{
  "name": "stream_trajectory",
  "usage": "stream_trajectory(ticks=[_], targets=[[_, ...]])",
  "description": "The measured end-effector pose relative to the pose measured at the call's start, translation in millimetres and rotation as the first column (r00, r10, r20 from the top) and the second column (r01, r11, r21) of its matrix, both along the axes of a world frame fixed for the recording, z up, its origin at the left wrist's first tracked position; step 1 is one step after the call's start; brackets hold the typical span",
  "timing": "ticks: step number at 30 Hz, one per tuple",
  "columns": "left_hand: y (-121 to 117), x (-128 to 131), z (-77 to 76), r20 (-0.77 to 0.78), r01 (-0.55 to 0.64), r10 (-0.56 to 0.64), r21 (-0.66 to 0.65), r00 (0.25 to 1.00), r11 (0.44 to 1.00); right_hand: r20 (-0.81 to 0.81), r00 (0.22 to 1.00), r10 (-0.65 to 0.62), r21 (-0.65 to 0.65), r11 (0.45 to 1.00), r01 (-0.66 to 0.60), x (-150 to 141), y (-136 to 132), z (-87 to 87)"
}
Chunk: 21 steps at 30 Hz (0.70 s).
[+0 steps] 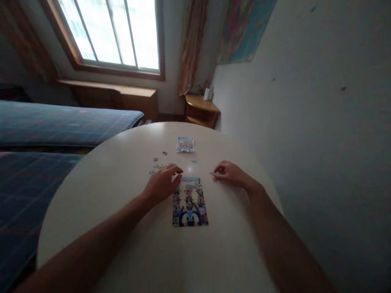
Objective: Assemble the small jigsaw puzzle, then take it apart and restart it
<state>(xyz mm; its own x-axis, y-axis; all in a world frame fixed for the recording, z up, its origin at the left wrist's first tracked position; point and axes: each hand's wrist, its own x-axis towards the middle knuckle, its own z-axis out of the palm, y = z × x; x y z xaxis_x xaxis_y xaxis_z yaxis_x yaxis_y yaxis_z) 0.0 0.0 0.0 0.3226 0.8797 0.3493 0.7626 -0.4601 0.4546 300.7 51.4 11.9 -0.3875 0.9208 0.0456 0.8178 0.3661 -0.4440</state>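
Forearms, left fingers parted by jigsaw, right fingers by pieces, grip unclear

The person's left forearm, bare and smooth in outline, tapers from the lower left of the frame to a slim wrist and a bare left hand. The right forearm, equally bare, narrows from the lower right to a bare right hand.
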Motion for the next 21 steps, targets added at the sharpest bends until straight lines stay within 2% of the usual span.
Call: stream_trajectory(ticks=[7,16,19,21], targets=[[-1.0,1.6,-2.7,-0.015,0.008,-0.008,-0.019,1.0,1.0,0.026,0.998,-0.049,0.027,0.998,0.048,-14.0,-9.6,3.9],[-0.7,3.7,-5.5,0.008,0.031,-0.031,-0.03,0.999,0.999,-0.097,0.995,0.007,-0.015,1.0,-0.008,-21.5,-11.4,4.0],[-2.6,5.0,-3.6,0.038,0.051,-0.049,-0.05,0.998,0.997,-0.211,0.975,0.077,-0.005,0.997,-0.08,-32.5,-18.5,8.9],[-5.1,7.0,-0.7,0.065,0.059,-0.055,-0.064,0.996,0.996,-0.306,0.933,0.192,0.042,0.981,-0.188,-43.9,-25.6,13.1]])
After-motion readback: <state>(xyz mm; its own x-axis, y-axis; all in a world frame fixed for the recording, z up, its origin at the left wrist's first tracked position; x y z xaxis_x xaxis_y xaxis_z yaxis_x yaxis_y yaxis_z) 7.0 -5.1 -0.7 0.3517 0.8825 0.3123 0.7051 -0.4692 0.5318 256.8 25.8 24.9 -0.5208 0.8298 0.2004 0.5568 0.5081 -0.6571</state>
